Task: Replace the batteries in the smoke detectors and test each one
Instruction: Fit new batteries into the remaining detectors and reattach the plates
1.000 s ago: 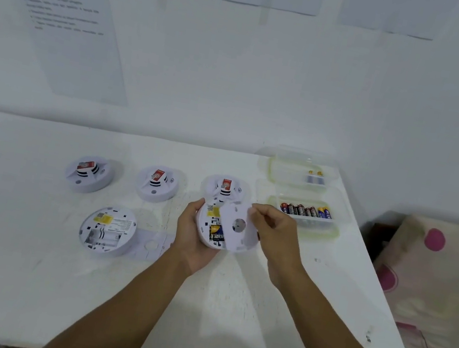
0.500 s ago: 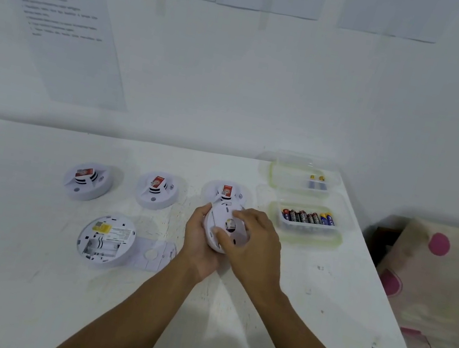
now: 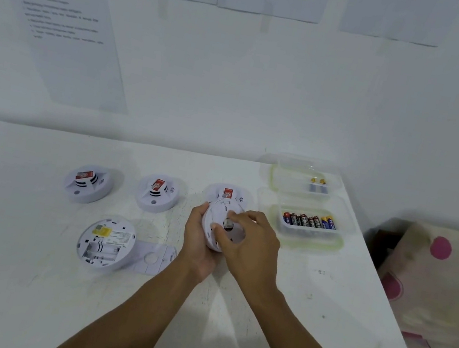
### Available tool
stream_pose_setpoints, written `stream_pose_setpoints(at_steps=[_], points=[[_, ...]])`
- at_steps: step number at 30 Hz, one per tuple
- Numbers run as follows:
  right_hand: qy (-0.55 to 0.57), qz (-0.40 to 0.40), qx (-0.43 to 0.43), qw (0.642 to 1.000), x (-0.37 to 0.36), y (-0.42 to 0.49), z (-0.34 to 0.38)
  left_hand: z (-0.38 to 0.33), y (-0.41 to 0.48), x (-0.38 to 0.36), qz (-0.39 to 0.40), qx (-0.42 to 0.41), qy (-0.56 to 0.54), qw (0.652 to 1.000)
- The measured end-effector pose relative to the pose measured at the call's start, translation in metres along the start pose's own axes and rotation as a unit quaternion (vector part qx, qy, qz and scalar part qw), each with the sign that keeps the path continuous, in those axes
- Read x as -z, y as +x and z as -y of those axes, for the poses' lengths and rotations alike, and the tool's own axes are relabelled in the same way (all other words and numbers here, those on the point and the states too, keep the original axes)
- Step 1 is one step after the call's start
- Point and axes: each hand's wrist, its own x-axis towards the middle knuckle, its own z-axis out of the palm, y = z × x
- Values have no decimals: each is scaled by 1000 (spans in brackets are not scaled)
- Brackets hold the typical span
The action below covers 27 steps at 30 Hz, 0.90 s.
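- A round white plastic smoke detector (image 3: 216, 213) is held just above the white tabletop (image 3: 17, 290), right of centre, with its back side up.
- The left hand (image 3: 198, 248) cups its left rim. The right hand (image 3: 252, 248) grips its back cover with curled fingers.
- Just to the right, a clear plastic tub (image 3: 307, 237) holds a row of red-black and blue-yellow batteries (image 3: 309, 221).
- Farther back, a second clear tub (image 3: 285, 180) holds two batteries (image 3: 318, 186).
- To the near left, an opened detector (image 3: 105, 244) lies with its battery bay exposed, a flat white cover plate (image 3: 153, 258) beside it.

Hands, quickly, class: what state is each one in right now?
Left hand: closed, gripping the smoke detector from its side.
Right hand: closed, fingers curled onto the back of that detector.
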Motion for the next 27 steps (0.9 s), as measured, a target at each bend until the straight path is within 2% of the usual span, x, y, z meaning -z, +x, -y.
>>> stream_pose_setpoints(at_steps=[7,12,15,18,21,23,25,27], points=[[61,-33,-68,995,-7,-5,6,0,0,0,-12,-34,19,999],[91,-1,-83,992,-11,-6,2,-3,-1,4,-3,-42,24,999],[142,28,-117,983,-8,-4,2,-10,-2,4,34,-55,92,994],[264,56,-182,945,0,-3,3,-17,-4,0,67,-65,202,975],[431,74,-249,864,12,-2,-4,-23,-5,2,71,-109,281,951],[501,71,-284,815,17,-2,-12,-24,-7,9,51,-148,328,932],[522,69,-298,797,19,-4,-17,-22,-10,18,33,-166,382,909],[506,73,-295,807,18,-9,-23,-17,-13,27,18,-175,426,887]])
